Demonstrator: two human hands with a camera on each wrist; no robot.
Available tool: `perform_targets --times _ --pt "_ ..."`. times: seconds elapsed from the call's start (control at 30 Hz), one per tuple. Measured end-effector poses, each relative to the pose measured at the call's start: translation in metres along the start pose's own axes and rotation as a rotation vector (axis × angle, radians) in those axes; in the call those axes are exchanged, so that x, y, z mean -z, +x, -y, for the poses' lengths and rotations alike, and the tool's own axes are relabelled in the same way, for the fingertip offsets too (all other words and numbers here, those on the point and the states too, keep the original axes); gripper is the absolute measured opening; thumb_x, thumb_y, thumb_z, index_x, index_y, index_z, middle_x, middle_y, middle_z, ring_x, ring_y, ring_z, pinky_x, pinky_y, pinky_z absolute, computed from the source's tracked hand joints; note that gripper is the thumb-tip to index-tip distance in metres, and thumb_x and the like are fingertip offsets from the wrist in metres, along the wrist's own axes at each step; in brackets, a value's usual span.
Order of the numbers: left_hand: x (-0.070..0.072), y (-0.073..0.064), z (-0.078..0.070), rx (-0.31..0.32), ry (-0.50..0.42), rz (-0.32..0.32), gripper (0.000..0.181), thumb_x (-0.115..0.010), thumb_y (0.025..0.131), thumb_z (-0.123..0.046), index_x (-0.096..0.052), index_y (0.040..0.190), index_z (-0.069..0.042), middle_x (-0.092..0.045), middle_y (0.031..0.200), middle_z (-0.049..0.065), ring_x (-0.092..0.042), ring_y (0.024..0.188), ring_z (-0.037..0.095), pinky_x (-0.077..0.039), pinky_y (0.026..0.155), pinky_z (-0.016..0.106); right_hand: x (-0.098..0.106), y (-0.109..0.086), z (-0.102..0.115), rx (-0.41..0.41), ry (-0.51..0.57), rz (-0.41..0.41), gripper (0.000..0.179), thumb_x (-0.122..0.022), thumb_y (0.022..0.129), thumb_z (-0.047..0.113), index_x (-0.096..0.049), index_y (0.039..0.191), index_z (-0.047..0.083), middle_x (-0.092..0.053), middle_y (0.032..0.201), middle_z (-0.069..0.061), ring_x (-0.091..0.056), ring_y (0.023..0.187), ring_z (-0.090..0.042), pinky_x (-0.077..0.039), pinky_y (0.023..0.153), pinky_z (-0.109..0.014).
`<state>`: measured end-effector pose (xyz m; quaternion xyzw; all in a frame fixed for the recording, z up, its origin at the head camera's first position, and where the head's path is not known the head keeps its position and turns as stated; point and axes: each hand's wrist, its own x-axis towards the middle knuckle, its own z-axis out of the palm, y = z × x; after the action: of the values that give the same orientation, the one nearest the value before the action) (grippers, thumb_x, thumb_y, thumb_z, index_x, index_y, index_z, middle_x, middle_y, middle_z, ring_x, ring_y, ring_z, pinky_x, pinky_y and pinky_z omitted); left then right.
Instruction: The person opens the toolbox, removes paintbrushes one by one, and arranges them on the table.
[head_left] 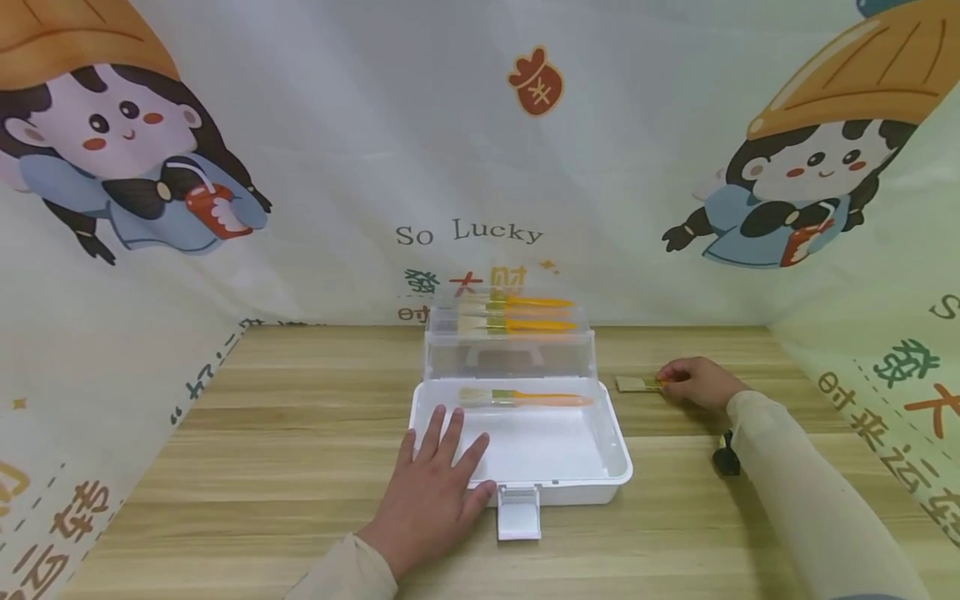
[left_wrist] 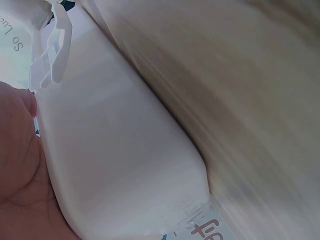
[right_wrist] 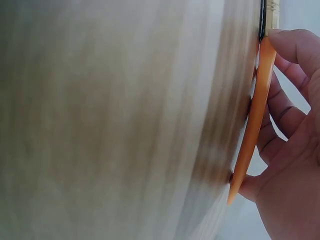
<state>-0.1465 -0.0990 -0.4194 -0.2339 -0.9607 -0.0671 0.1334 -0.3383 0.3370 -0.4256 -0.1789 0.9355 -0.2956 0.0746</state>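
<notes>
A white plastic box [head_left: 532, 450] stands on the table with its clear lid [head_left: 510, 360] swung back. One paintbrush [head_left: 528, 399] lies along the back of the box, bristles to the left. Several orange-handled paintbrushes [head_left: 536, 326] show at the raised lid. My left hand [head_left: 431, 492] rests on the box's front left rim, fingers spread over the inside; in the left wrist view its palm is against the box wall [left_wrist: 115, 135]. Right of the box, my right hand [head_left: 693, 382] pinches another paintbrush [right_wrist: 257, 112] near its metal band, with the brush low at the tabletop.
The wooden table [head_left: 300, 450] extends around the box, with a printed cloth [head_left: 337, 150] rising behind and at both sides. A white latch [head_left: 519, 512] hangs from the box's front. A small dark object [head_left: 726, 454] shows beside the right sleeve.
</notes>
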Motion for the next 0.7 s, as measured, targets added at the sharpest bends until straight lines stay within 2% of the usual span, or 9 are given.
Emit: perform_targets --times 0.47,0.7 --pt "0.001 0.0 -0.001 0.005 0.002 0.007 0.054 -0.042 0.103 -0.048 -0.052 0.145 -0.017 -0.031 0.157 0.021 -0.017 0.148 0.041 -0.023 0.11 0.064 0.002 -0.003 0.003 0.017 0.014 0.0 0.023 -0.064 0.092 0.01 -0.067 0.111 -0.003 -0.068 0.106 -0.012 -0.058 0.1 -0.021 -0.045 0.09 -0.042" --pt "0.001 0.001 0.0 0.007 -0.002 0.002 0.053 -0.042 0.103 -0.048 -0.053 0.145 -0.017 -0.032 0.157 0.021 -0.016 0.148 0.041 -0.023 0.11 0.064 0.006 -0.005 0.012 0.021 -0.017 -0.04 0.018 -0.063 0.095 0.009 -0.067 0.109 -0.001 -0.068 0.104 -0.01 -0.059 0.097 -0.023 -0.047 0.087 -0.042"
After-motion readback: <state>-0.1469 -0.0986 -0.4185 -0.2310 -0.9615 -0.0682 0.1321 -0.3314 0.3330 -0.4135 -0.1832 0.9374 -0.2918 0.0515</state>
